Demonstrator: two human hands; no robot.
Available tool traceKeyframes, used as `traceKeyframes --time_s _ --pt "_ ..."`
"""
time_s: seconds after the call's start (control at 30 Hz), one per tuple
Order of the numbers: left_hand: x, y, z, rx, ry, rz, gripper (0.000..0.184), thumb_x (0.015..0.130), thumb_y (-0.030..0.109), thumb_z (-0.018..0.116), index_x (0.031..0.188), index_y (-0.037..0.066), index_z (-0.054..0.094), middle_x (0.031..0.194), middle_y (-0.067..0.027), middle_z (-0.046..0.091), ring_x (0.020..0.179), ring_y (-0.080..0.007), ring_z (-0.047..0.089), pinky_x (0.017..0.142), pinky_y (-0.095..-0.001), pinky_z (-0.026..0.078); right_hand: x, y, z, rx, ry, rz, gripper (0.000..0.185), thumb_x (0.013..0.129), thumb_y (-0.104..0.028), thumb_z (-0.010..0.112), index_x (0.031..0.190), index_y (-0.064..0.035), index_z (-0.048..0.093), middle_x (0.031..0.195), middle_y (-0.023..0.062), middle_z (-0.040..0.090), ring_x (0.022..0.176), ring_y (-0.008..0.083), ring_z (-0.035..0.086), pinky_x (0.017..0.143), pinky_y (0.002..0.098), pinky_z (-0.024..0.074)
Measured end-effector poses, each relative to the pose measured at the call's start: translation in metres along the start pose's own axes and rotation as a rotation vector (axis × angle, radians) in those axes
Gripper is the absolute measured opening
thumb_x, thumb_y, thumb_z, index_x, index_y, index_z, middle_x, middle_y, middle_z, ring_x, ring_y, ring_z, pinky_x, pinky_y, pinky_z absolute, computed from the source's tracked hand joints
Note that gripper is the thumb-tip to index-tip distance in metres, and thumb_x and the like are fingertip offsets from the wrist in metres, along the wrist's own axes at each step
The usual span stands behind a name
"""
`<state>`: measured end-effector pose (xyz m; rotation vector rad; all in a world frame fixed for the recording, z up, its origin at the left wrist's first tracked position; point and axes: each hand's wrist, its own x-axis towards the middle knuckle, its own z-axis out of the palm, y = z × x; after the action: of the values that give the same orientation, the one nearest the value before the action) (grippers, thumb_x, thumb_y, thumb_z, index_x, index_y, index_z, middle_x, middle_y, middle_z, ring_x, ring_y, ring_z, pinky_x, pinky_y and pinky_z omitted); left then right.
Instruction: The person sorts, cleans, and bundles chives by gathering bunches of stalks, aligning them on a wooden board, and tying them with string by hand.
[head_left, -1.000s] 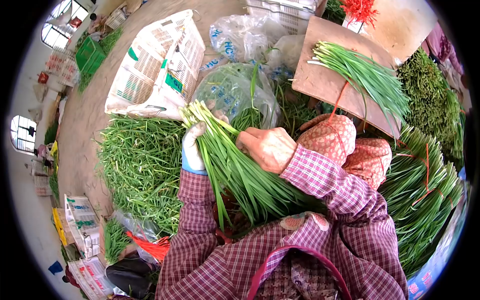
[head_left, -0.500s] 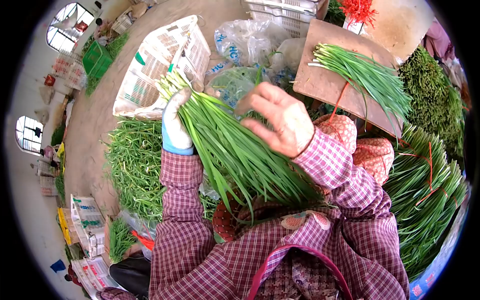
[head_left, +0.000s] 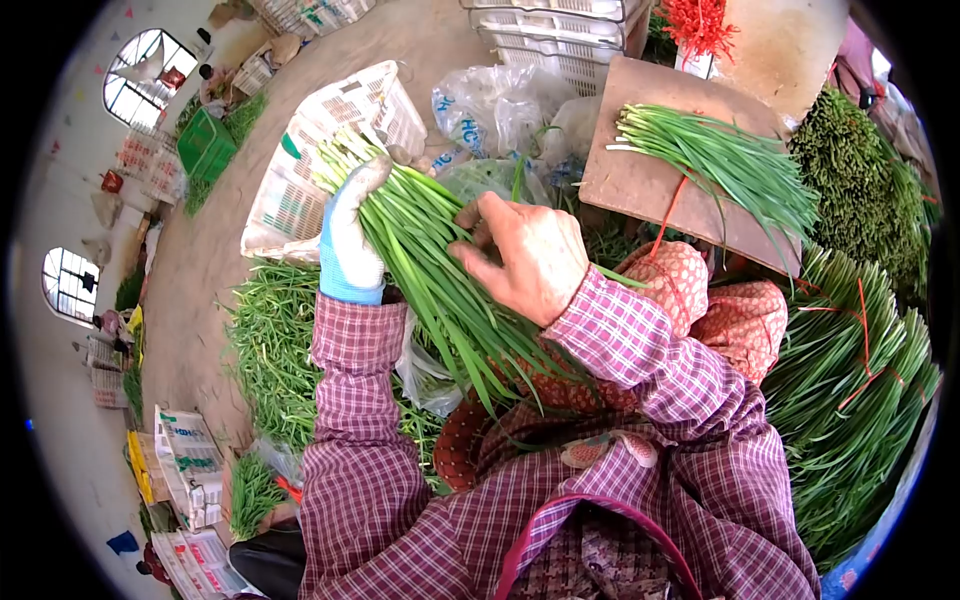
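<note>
My left hand (head_left: 352,232), in a white and blue glove, grips a bunch of garlic chives (head_left: 430,235) near its pale stem ends. The stems point up and left; the green leaves hang toward my lap. Over the middle of the bunch is my bare right hand (head_left: 530,255), its fingers bent and thumb apart from the index finger. Its fingertips are at the leaves, though contact is hard to make out. One leaf sticks out to the right from beneath that wrist. Another bunch of chives (head_left: 710,160) lies on a brown board (head_left: 625,100) at the upper right.
Beyond my left hand stands a white plastic crate (head_left: 285,215), with loose greens (head_left: 275,345) heaped below it. Clear plastic bags (head_left: 495,105) lie near stacked crates (head_left: 550,45). Tied chives (head_left: 850,430) are piled at right, and red ties (head_left: 700,25) sit behind the board.
My right hand has moved left and down, closer to the bunch, and a leaf now shows beneath its wrist. My left hand keeps its grip. The view has shifted slightly.
</note>
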<state>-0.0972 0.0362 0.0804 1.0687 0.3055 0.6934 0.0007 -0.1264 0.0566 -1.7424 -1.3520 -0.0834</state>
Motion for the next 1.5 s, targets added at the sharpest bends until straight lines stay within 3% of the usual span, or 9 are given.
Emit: traceKeyframes --time_s 0.17,0.33,0.5,0.63,0.7,0.97,1.1,1.33,1.5 --pt "0.002 0.009 0.006 0.047 0.007 0.022 0.029 0.086 0.021 0.053 0.106 0.000 0.056 0.095 -0.0157 0.063 0.085 -0.0255 0.063 0.075 -0.0367 0.053 0.010 0.008 -0.013 0.011 0.088 -0.057 0.016 0.076 -0.020 0.065 0.077 -0.0043 0.061 0.070 0.0119 0.063 0.066 0.0315 0.063 0.059 0.0402 0.0494" --pt "0.006 0.013 0.006 0.490 0.040 0.272 0.030 0.084 0.020 0.057 0.102 -0.004 0.060 0.090 -0.0136 0.065 0.081 -0.0192 0.062 0.076 -0.0305 0.052 0.022 0.014 -0.041 -0.106 0.074 -0.071 0.017 0.075 -0.023 0.060 0.077 -0.0056 0.060 0.069 0.0137 0.062 0.061 0.0329 0.062 0.057 0.0443 0.0496" --pt "0.021 0.018 -0.025 0.428 0.069 0.300 0.030 0.085 0.019 0.056 0.102 -0.005 0.060 0.092 -0.0145 0.063 0.083 -0.0192 0.061 0.075 -0.0301 0.052 0.021 0.029 -0.070 -0.252 0.083 -0.095 0.011 0.075 -0.019 0.059 0.072 -0.0088 0.061 0.058 0.0119 0.060 0.054 0.0286 0.062 0.053 0.0414 0.0498" --pt "0.022 0.026 -0.029 0.314 0.026 0.278 0.029 0.086 0.019 0.054 0.104 -0.004 0.058 0.095 -0.0155 0.062 0.086 -0.0221 0.062 0.078 -0.0336 0.052 0.005 0.049 -0.074 -0.531 -0.228 -0.033 0.016 0.075 -0.027 0.069 0.078 -0.0106 0.068 0.070 0.0082 0.064 0.062 0.0262 0.063 0.057 0.0374 0.0502" --pt "0.021 0.027 -0.022 0.211 0.063 0.176 0.029 0.087 0.019 0.053 0.106 -0.003 0.058 0.097 -0.0161 0.062 0.087 -0.0227 0.062 0.079 -0.0349 0.052 0.001 0.046 -0.063 -0.451 -0.201 -0.076 0.015 0.076 -0.026 0.068 0.078 -0.0108 0.067 0.070 0.0080 0.063 0.061 0.0259 0.063 0.057 0.0374 0.0503" --pt "0.037 0.007 -0.025 0.337 0.039 0.271 0.030 0.088 0.021 0.054 0.107 -0.002 0.057 0.098 -0.0147 0.063 0.088 -0.0200 0.061 0.079 -0.0305 0.050 -0.004 0.020 0.008 0.057 -0.080 -0.033 0.024 0.080 -0.023 0.067 0.088 -0.0038 0.056 0.075 0.0105 0.067 0.067 0.0269 0.066 0.061 0.0370 0.0523" --pt "0.025 0.011 -0.001 0.343 0.064 0.214 0.030 0.088 0.021 0.054 0.106 -0.003 0.058 0.096 -0.0137 0.063 0.088 -0.0192 0.061 0.080 -0.0300 0.050 0.002 0.024 0.019 0.044 -0.035 0.002 0.021 0.080 -0.022 0.064 0.085 -0.0047 0.054 0.077 0.0146 0.064 0.067 0.0354 0.063 0.059 0.0449 0.0496" --pt "0.026 0.001 -0.002 0.411 0.049 0.341 0.035 0.085 0.020 0.060 0.111 -0.005 0.058 0.102 -0.0125 0.064 0.090 -0.0173 0.061 0.082 -0.0286 0.049 0.002 0.029 -0.010 -0.009 -0.038 -0.069 0.015 0.078 -0.018 0.060 0.082 -0.0045 0.053 0.069 0.0155 0.062 0.062 0.0350 0.062 0.057 0.0445 0.0500" --pt "0.020 -0.004 0.015 0.602 0.085 0.443 0.041 0.074 0.008 0.074 0.110 -0.003 0.058 0.098 -0.0104 0.066 0.082 -0.0153 0.064 0.077 -0.0266 0.052 0.002 0.028 -0.059 -0.101 -0.116 -0.059 0.008 0.072 -0.012 0.060 0.073 -0.0057 0.054 0.059 0.0163 0.058 0.059 0.0357 0.061 0.056 0.0455 0.0494"
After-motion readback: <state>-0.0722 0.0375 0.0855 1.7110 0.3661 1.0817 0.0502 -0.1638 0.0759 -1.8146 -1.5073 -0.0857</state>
